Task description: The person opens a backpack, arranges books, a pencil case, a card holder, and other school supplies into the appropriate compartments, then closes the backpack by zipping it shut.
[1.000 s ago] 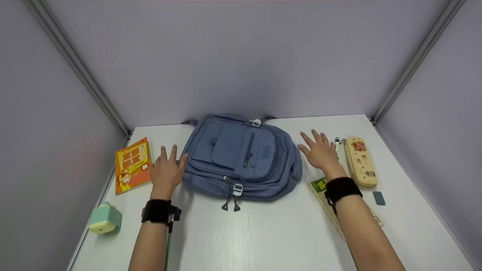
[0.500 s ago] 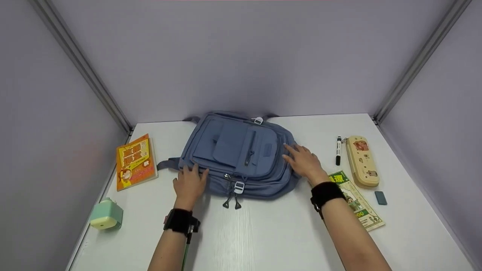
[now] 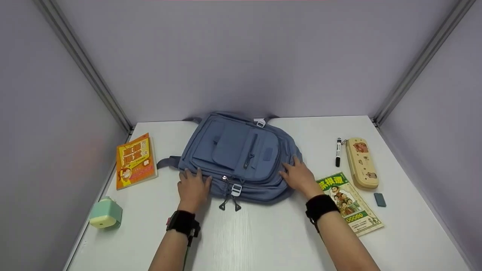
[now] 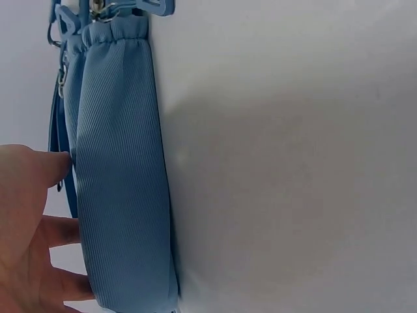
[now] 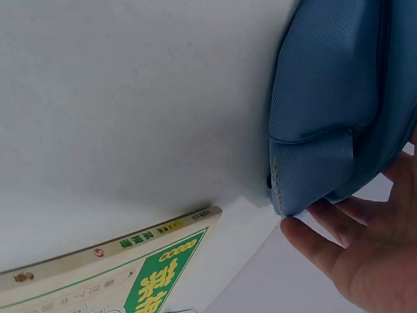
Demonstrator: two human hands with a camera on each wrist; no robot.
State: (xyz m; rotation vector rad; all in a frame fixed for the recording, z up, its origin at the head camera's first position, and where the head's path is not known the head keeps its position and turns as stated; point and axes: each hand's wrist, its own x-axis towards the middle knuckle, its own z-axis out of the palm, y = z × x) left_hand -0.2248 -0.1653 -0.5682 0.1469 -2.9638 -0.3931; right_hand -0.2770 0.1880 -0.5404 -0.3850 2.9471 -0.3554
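A blue backpack (image 3: 231,145) lies flat on the white table, front pocket upward, zipper pulls hanging toward me. My left hand (image 3: 192,191) rests with spread fingers on its near left edge, below a dark strap (image 3: 168,162). In the left wrist view, thumb and fingers touch the upper side of the blue fabric (image 4: 120,169). On the near right corner lies my right hand (image 3: 301,177), fingers extended over the edge. The right wrist view has the thumb close against the bag's corner (image 5: 313,166); some fingertips there are hidden behind the fabric.
Left of the bag are an orange book (image 3: 135,162) and a green pencil sharpener (image 3: 106,213). On the right lie a green-and-cream book (image 3: 350,205), a marker (image 3: 338,152), a yellow pencil case (image 3: 361,162) and a dark eraser (image 3: 380,200). Panels stand around the table.
Both hands have come in from beside the backpack onto its near edge. Over the last half second the right hand slid slightly nearer, and the bag's right side shifted a little.
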